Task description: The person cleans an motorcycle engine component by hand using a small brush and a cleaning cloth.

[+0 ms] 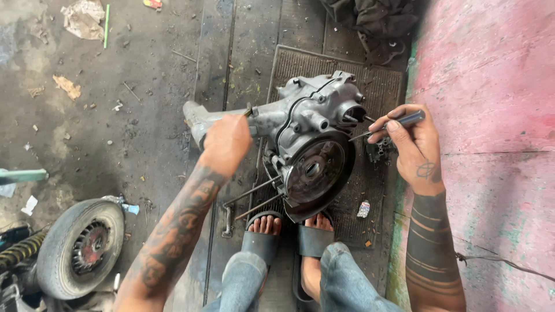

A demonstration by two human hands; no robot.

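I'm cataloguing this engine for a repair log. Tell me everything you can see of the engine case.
The engine case is a grimy, grey cast-metal block lying on a ribbed dark mat, its round, rust-brown disc facing the camera. Two long studs jut out at its lower left. The left hand rests on top; the right hand points a thin tool at its right side.

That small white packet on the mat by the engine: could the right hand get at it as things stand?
Probably yes. The white packet lies in the open on the mat, just below the right hand, though that hand holds a screwdriver.
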